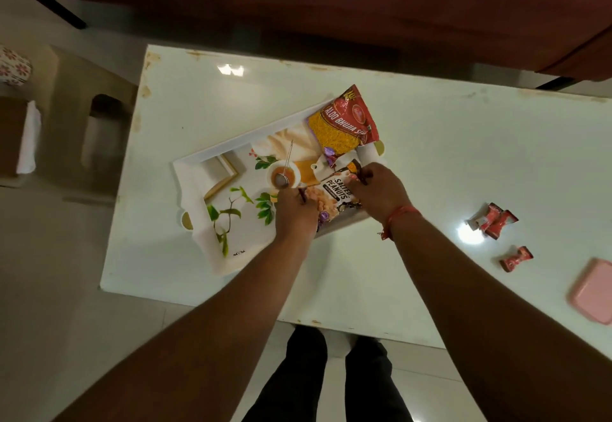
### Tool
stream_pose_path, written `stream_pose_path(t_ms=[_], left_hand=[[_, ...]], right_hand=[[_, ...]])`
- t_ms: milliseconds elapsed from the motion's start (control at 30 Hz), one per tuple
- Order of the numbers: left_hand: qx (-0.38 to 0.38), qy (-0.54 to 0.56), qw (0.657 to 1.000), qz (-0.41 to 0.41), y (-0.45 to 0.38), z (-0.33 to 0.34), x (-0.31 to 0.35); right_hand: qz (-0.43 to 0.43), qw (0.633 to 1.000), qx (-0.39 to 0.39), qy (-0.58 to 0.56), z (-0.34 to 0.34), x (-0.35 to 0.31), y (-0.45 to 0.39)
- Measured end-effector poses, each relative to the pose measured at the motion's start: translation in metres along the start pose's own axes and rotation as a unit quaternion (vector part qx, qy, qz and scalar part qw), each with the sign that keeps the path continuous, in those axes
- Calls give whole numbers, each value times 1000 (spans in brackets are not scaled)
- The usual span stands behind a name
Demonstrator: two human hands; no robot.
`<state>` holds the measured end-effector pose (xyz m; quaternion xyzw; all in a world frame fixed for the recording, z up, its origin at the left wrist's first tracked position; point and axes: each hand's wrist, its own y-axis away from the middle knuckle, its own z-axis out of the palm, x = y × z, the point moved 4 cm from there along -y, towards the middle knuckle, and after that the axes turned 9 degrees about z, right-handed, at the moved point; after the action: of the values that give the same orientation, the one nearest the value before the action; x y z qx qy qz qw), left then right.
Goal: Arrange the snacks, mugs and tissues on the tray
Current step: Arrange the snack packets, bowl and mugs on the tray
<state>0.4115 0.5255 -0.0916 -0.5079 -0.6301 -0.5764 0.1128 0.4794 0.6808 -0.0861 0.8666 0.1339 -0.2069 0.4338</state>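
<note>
table (430, 163) top: glossy white, smooth, chipped at far edges. tray (195, 190): smooth printed plastic. snack packets (341, 123): shiny foil-like film.

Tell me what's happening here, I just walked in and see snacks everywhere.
A person is loading a printed tray on a white table. Both hands, left hand and right hand, are on a salted peanuts packet at the tray's right end, setting it beside a red bhujia packet that lies partly over the tray's far corner. Red candies and a pink lid lie on the table to the right, off the tray. No mugs or tissues are on the tray.
</note>
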Motion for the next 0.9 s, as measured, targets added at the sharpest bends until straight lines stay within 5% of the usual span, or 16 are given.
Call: stream_pose_path(t_ms=[400, 667, 900], left_hand=[[18, 86, 995, 42, -7, 50, 26], [-53, -6, 994, 91, 2, 70, 15], [12, -63, 993, 96, 6, 56, 13]], right_hand=[[-74, 994, 78, 29, -48, 1, -4], [-57, 994, 98, 2, -54, 8, -9], [-85, 987, 139, -1, -64, 14, 0]])
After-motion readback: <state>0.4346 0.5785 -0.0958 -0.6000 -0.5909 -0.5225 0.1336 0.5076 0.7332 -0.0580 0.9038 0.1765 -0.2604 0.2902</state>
